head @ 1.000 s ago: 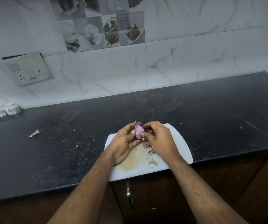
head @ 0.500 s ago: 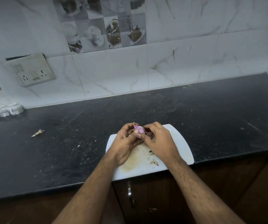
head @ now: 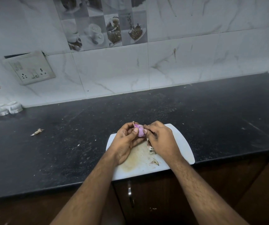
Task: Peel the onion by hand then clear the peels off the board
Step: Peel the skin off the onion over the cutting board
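Mid-peel, by the look of it: small purple onion [head: 140, 132] held above the far end of the white cutting board [head: 183, 143], just beyond the board's centre toward 12 o'clock. Left hand [head: 127, 143] cupped round the onion from 9 o'clock, thumb laid across its face, gripping it firmly. Right hand [head: 160, 140] closed in from 3 o'clock, thumb and fingertips pinching at the onion's right side, seemingly on a flap of skin, though the pinch itself is too small to read for sure. A wisp of papery skin [head: 133, 122] sticking up at the onion's 11 o'clock, so peeling judged unfinished. Next move likely calls for a steady hold from the left and a pull away toward 3 o'clock from the right, then a turn of the onion to reach what skin remains. No bowls or bins in view; only the board serving as a catch-all, with loose peels [head: 151, 148] lying under the right hand and one more scrap [head: 155, 162] toward 5 o'clock, beside a yellowish stain. One stray peel [head: 37, 132] well off at 9 o'clock on the black counter [head: 82, 135]. Clearing not yet begun.
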